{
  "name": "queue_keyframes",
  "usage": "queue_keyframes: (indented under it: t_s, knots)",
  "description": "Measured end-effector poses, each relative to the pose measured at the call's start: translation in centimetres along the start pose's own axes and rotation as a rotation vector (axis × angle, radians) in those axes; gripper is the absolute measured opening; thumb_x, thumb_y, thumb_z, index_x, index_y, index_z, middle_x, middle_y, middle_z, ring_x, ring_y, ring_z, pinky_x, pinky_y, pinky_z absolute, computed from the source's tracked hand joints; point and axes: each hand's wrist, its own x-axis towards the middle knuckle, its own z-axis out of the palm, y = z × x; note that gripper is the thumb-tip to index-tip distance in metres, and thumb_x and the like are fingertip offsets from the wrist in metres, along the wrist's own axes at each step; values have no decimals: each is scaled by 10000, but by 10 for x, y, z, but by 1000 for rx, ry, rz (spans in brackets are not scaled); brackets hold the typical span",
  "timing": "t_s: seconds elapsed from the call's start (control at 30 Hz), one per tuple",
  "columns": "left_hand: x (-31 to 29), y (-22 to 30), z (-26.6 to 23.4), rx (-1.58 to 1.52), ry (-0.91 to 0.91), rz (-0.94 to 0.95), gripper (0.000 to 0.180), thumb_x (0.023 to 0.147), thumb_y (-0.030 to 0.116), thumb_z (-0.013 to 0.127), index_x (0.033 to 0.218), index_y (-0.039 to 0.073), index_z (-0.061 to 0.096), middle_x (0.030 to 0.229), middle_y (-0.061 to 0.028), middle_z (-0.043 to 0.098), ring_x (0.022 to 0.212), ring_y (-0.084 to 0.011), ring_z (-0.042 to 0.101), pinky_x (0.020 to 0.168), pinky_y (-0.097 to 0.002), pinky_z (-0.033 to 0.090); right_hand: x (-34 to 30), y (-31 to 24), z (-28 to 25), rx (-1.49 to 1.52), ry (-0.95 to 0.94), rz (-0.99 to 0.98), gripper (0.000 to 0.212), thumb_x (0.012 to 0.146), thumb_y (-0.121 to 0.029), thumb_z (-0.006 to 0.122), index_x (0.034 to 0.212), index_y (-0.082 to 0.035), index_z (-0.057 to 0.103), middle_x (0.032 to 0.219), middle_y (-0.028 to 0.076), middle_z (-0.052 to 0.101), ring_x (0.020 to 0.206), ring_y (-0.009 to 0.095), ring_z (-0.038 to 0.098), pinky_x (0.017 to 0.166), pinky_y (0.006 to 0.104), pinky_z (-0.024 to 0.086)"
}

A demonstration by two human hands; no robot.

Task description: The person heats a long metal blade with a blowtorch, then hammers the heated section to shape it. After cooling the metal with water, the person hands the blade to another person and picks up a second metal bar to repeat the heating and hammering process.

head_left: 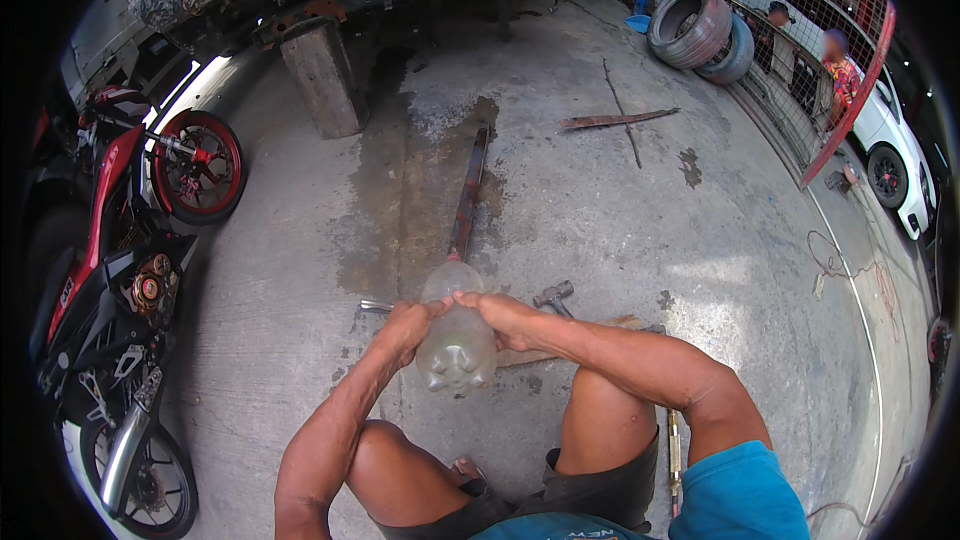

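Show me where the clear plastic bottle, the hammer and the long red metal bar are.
clear plastic bottle (458,348): head view, on its lower body between the hands.
hammer (553,293): head view, on its metal head.
long red metal bar (466,202): head view, on the middle of its length.

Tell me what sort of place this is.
Most likely an open-air vehicle repair yard. A red motorcycle is parked on the stained concrete floor, used tyres lean against a mesh fence, and a hammer lies near the person, whose two hands hold a clear plastic bottle.
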Motion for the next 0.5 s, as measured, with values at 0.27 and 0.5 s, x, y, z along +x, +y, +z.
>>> queue_keyframes:
  t_s: [0.27,0.5]
  knots:
    - [-9,13,8,-2,26,93,486,956,178,732,1234,-186,569,1032,-226,706,838,-288,743,702,-408,637,3,4,3,78,130,-90,686,1044,-436,579,1368,157,458,1230,231,630,950,293,733,686,404,649]
    - [-6,10,4,-9,-5,127,508,954,180,738,1266,-177,555,1054,-230,705,849,-280,744,700,-399,636,-5,-2,7,68,141,-107,702,1045,-420,583,1379,178,428,1224,246,632,980,320,733,715,446,655]
